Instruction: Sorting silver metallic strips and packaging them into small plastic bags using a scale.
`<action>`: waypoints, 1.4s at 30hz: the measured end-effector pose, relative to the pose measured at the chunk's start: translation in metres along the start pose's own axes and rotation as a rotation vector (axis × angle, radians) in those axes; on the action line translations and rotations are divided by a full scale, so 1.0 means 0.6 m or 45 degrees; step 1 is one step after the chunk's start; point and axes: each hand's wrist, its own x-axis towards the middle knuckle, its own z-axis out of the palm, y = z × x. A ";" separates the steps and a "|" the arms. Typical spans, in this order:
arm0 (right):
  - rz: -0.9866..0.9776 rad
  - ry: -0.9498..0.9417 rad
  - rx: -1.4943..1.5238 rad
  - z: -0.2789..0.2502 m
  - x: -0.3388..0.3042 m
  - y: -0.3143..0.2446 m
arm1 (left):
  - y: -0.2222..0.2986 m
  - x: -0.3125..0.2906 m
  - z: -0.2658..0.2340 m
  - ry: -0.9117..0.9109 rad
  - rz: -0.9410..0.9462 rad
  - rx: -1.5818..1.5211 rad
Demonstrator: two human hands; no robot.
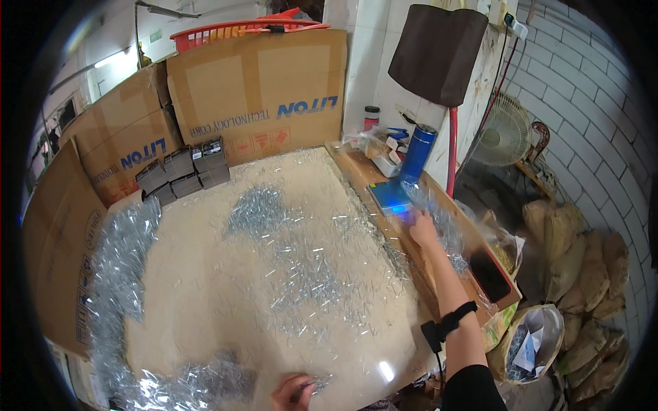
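My left hand [293, 392] is at the near edge of the table, its fingers closed around a few thin, shiny metal pins [320, 383]. My right hand [423, 227] reaches out to the small digital scale [391, 197], whose display glows blue. Its fingers look curled at the scale's near side, beside a heap of pins [445, 229]; anything in them is too small to make out. Loose pins [319, 284] lie scattered over the middle of the pale tabletop [199, 274]. A thick bank of pins [116, 294] runs along the left side.
Cardboard sheets [257, 82] wall the back and left. Small dark boxes [181, 168] are stacked at the back left. A blue cylinder [418, 152] stands behind the scale. A phone [489, 275] lies on the right ledge, above an open sack [528, 342]. A fan [504, 130] stands farther right.
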 end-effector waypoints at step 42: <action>-1.551 -0.975 0.888 -0.069 -0.371 -0.299 | 0.049 0.038 0.012 0.192 0.133 0.184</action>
